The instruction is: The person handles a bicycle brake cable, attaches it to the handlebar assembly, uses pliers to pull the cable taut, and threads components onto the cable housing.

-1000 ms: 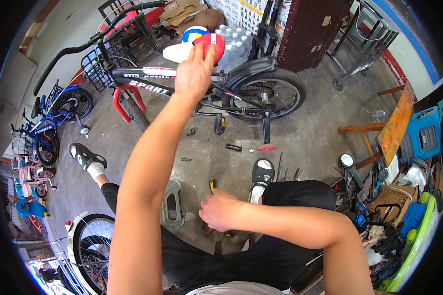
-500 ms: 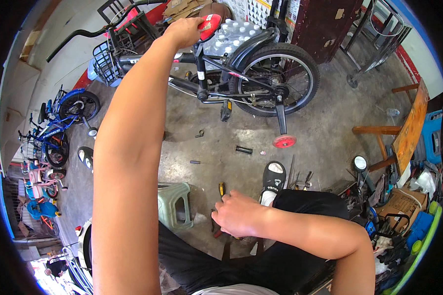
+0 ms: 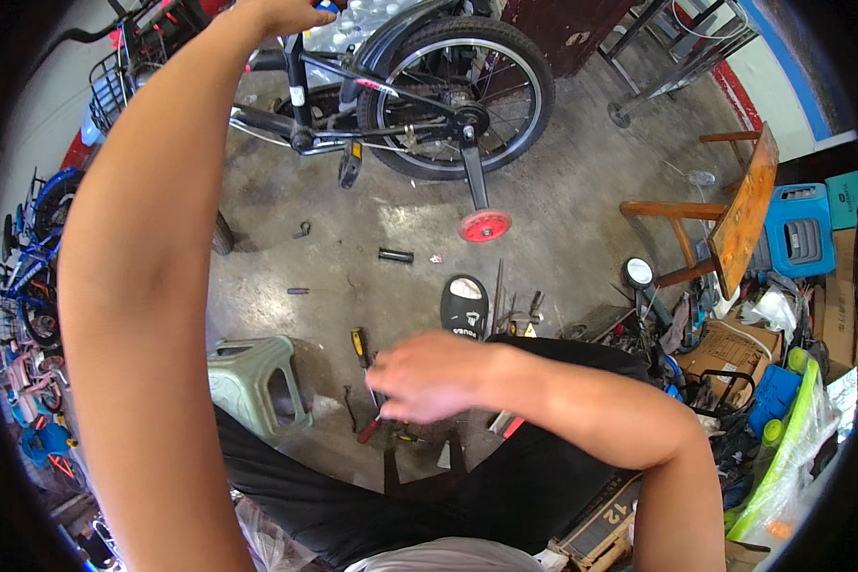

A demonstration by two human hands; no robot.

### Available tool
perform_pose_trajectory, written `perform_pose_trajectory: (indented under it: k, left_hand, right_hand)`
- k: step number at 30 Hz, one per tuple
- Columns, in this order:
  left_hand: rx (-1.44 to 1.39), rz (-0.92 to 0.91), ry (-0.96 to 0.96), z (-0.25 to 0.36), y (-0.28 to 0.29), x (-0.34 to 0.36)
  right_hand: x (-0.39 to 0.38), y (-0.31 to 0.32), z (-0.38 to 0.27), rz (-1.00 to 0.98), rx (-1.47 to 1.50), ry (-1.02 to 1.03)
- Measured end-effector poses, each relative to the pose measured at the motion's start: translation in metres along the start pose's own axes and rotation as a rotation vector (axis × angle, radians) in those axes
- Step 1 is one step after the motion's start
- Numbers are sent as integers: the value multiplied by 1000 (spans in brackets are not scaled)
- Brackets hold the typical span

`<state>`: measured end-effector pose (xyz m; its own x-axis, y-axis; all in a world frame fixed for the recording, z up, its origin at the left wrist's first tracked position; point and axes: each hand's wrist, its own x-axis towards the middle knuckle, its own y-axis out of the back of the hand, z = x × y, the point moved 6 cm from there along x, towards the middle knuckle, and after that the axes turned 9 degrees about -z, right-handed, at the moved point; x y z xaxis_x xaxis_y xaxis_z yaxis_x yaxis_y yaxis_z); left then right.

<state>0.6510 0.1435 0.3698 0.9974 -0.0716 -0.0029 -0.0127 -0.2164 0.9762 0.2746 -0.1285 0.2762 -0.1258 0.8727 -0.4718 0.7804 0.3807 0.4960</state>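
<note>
At the top edge, my left hand [image 3: 281, 13] is closed at the saddle of a black child's bicycle [image 3: 300, 105]; the picture's edge cuts off its fingers and most of the saddle. My right hand [image 3: 429, 377], a little blurred, hovers over tools on the floor with its fingers apart and holds nothing. Beside its fingers lies a yellow-and-black screwdriver [image 3: 359, 349]. A red-handled tool [image 3: 369, 430] is partly under the hand. The bicycle's rear wheel [image 3: 544, 95] and its red training wheel [image 3: 484, 226] face me.
A black tube [image 3: 396, 255], a ring clamp [image 3: 302, 229] and a small screwdriver [image 3: 298, 291] lie on the concrete. A pale green stool [image 3: 286, 367] stands left of my legs. At right are a wooden stool [image 3: 745, 214], a blue stool [image 3: 799, 229] and piled parts around a cardboard box [image 3: 729, 357].
The view has swung right and down, so the bicycle sits higher and the saddle is mostly out of sight. My right hand's fingers have spread, still near the tools.
</note>
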Motion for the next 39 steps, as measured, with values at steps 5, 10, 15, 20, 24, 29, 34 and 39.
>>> perform_pose_trajectory:
  k: [5, 10, 15, 20, 24, 29, 34, 39]
  left_hand:
    - [-95, -9, -43, 11, 29, -25]
    - [-116, 26, 0, 3, 22, -23]
    - [-76, -35, 24, 19, 29, -19]
    - [-64, -55, 80, 5, 18, -23]
    - [-67, -49, 77, 2, 17, -28]
    - [-105, -49, 45, 18, 36, -28]
    - [-121, -66, 91, 9, 25, -42]
    - [-234, 11, 29, 22, 32, -32]
  right_hand:
    - [-35, -12, 134, 538, -67, -395]
    - [-69, -25, 214, 1134, -77, -756]
    - [-63, -140, 335, 821, 351, -948]
    - [-57, -116, 302, 1119, 474, -978]
    - [-60, -39, 243, 1369, 177, -840]
    - [-75, -135, 334, 750, 481, -1227]
    - [-69, -66, 249, 1399, 390, -893]
    - [-85, -128, 319, 1027, 409, -1131]
